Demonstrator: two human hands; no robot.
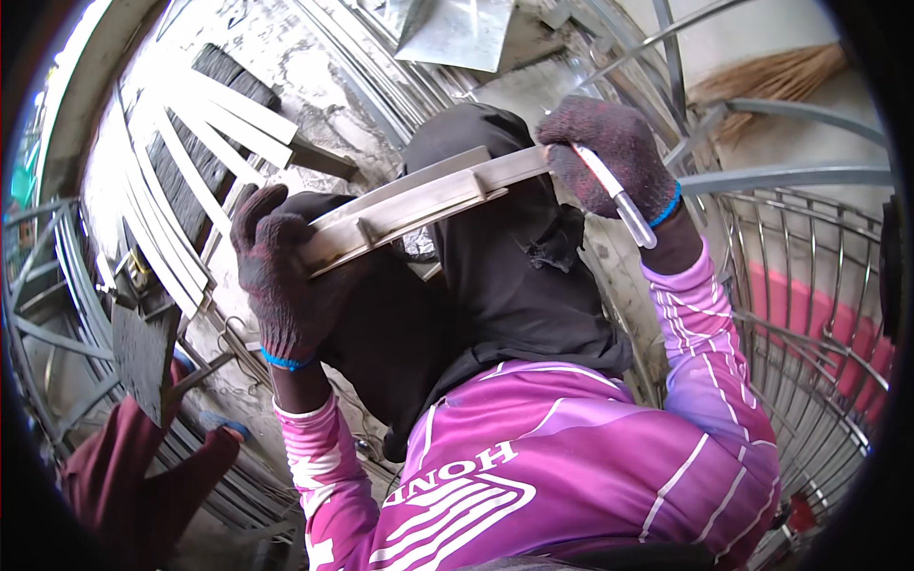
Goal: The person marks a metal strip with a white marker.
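Observation:
My left hand [276,271], in a dark knitted glove with a blue cuff, is closed on the left end of a pale flat metal piece [419,211]. This piece is made of long strips with short crosspieces between them. It spans in front of me above my black-trousered legs [505,276]. My right hand [609,157], gloved alike, is closed around a white marker pen [614,195] whose tip end points down to the right. The metal piece's right end meets the fingers of this hand; how firmly they grip it is hidden.
Pale metal strips [200,143] and dark boards [228,81] lie at the far left. A metal sheet [457,33] lies at the back. Grey metal frames [790,176], a straw broom [771,86] and a wire rack [809,314] stand right. Another person's maroon-clothed leg [143,485] shows lower left.

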